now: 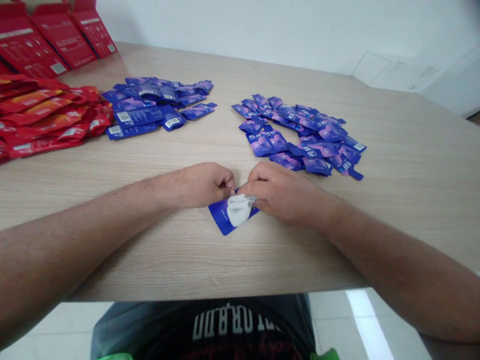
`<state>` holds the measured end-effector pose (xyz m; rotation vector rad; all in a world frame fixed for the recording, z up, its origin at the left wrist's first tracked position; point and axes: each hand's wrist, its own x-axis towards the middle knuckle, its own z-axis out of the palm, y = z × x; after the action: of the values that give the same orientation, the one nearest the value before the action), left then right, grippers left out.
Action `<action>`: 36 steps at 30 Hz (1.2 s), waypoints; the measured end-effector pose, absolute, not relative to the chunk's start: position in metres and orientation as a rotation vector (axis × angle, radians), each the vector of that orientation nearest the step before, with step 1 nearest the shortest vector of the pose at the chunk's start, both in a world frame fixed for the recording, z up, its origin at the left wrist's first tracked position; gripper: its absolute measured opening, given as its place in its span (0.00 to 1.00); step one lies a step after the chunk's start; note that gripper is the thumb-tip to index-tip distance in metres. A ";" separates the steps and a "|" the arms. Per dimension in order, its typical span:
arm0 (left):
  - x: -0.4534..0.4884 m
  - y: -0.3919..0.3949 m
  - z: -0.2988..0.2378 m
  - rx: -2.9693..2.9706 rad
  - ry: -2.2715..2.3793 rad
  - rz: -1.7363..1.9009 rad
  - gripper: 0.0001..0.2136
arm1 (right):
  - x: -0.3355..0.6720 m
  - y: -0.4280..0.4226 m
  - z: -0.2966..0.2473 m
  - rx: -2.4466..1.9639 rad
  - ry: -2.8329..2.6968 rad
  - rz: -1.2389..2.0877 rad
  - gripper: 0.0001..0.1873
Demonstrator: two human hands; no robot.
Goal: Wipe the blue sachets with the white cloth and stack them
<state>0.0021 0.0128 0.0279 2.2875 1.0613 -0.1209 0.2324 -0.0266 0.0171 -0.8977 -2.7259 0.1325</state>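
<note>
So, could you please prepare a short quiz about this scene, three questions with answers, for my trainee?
1. Which thing overlaps the flat, glossy blue packet at the left hand and right hand?
A) a clear plastic bottle
B) a white, rounded, soft-looking item
C) an orange wooden block
2. True or false: the heap of glossy red packets lies left of both heaps of blue-and-purple packets.
3. Which things stand behind the red heap?

Key:
1. B
2. True
3. Red cardboard boxes with white print
</note>
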 end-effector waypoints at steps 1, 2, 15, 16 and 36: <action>0.002 0.013 0.028 2.288 1.062 -0.123 0.09 | 0.230 -0.027 0.017 -0.879 -2.743 0.141 0.12; 0.002 0.013 0.028 2.291 1.062 -0.126 0.09 | 0.228 -0.028 0.017 -0.884 -2.744 0.146 0.12; 0.003 0.013 0.027 2.283 1.088 -0.132 0.09 | 0.224 -0.033 0.019 -0.965 -2.708 0.082 0.10; 0.003 0.012 0.027 2.273 1.093 -0.132 0.09 | 0.223 -0.034 0.020 -0.937 -2.726 0.072 0.10; -0.001 0.015 0.023 2.291 1.071 -0.126 0.08 | 0.236 -0.019 0.016 -1.073 -2.670 0.104 0.13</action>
<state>-0.0015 0.0153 0.0226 2.2909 1.0708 -0.1264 0.2355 -0.0194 0.0155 -1.0734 -2.6700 0.1045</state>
